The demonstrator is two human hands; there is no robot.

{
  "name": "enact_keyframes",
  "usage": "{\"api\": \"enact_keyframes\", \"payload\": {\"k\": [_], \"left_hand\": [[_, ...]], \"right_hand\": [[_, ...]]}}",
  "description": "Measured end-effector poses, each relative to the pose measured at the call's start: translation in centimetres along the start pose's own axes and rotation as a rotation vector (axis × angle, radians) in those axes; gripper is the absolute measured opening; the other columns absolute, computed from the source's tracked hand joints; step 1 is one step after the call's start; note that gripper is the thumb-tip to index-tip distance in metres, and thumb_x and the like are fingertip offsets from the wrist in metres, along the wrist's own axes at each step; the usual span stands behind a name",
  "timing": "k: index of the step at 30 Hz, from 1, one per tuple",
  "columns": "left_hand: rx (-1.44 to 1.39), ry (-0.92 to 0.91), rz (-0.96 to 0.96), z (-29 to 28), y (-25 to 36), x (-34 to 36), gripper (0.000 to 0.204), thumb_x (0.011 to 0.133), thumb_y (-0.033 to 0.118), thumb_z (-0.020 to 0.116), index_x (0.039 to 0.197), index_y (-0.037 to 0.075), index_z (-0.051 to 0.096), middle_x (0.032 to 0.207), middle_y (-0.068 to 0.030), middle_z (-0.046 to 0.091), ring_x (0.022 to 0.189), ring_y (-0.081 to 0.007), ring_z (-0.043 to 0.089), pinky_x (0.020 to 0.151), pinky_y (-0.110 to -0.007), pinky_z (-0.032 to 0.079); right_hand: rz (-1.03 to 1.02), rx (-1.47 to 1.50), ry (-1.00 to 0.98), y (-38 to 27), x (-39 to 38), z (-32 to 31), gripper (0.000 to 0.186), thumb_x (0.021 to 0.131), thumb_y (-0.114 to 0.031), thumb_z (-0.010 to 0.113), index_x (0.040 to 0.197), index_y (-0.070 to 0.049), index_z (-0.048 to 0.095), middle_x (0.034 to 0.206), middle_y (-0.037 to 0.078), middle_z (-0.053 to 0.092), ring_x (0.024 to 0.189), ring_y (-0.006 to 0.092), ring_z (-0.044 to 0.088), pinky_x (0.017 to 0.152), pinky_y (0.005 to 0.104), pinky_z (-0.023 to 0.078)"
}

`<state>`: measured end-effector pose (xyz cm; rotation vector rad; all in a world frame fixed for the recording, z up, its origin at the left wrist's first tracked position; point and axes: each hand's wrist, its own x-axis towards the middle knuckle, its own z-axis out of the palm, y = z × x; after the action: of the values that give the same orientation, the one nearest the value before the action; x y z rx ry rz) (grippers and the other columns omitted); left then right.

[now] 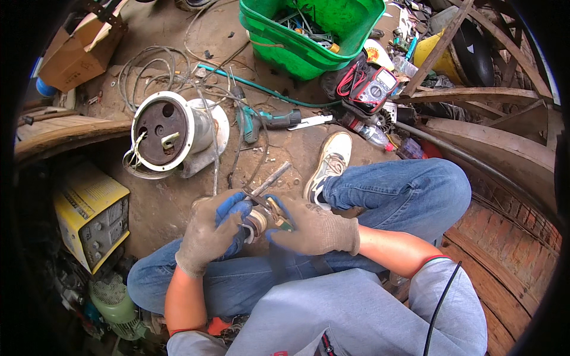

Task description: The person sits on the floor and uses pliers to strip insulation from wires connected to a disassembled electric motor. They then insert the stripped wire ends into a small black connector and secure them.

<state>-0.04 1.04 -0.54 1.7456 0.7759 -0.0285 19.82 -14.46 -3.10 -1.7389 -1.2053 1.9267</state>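
In grey gloves with blue palms, my left hand [211, 228] is closed around part of a dark cable [255, 172] near my shoes. My right hand [306, 228] grips a small hand tool with yellow and green parts [279, 216], close beside my left fingers; its working end is partly hidden. A grey metal rod [273, 175] extends just above both hands; whether it is held or lying, I cannot tell. Beyond sit a round flanged metal housing [205, 133] with a dark plate and wires, and a teal cordless drill [252, 124].
A green tub of tools [273, 59], a multimeter [371, 89] and a cardboard box [77, 59] are at the back. A yellow welder [89, 207] and green motor [116, 302] stand left. Wooden frames [475, 136] and a long pipe line the right. Coiled cables cross the floor.
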Motion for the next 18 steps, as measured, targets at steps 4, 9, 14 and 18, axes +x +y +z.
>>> {"api": "enact_keyframes", "payload": {"k": [4,9,14,18], "left_hand": [[0.025,-0.006,0.037,0.0,0.3,0.1,0.036,0.102,0.014,0.07,0.132,-0.005,0.063,0.106,-0.0163,0.074,0.094,-0.0196,0.071,0.083,-0.035,0.059],[0.029,-0.005,0.007,0.0,0.0,0.0,0.036,0.101,0.014,0.071,0.131,-0.006,0.064,0.105,-0.0156,0.074,0.093,-0.0191,0.071,0.082,-0.035,0.059],[-0.024,-0.05,-0.104,-0.2,0.5,0.4,0.036,0.101,0.014,0.071,0.13,-0.006,0.064,0.106,-0.0152,0.074,0.093,-0.0187,0.07,0.082,-0.035,0.059],[0.018,-0.017,-0.055,-0.2,0.8,0.1,0.034,0.101,0.014,0.07,0.129,-0.005,0.066,0.111,-0.0157,0.072,0.094,-0.0197,0.07,0.082,-0.035,0.058]], "right_hand": [[0.007,0.055,0.101,0.5,0.1,0.9,0.076,0.095,-0.032,0.071,0.157,-0.005,0.036,0.142,0.029,0.057,0.135,0.0416,0.057,0.113,0.0473,0.047],[0.028,0.005,0.018,0.0,0.1,0.2,0.081,0.098,-0.044,0.064,0.16,-0.007,0.028,0.146,0.032,0.053,0.133,0.0457,0.059,0.11,0.0502,0.049],[0.016,0.007,-0.025,0.2,0.2,0.0,0.083,0.099,-0.05,0.061,0.162,-0.01,0.024,0.15,0.034,0.05,0.13,0.0483,0.06,0.108,0.0523,0.051],[-0.014,-0.038,0.04,0.0,-0.1,0.1,0.082,0.099,-0.048,0.062,0.162,-0.011,0.025,0.148,0.034,0.051,0.128,0.0479,0.062,0.106,0.0517,0.052]]}}
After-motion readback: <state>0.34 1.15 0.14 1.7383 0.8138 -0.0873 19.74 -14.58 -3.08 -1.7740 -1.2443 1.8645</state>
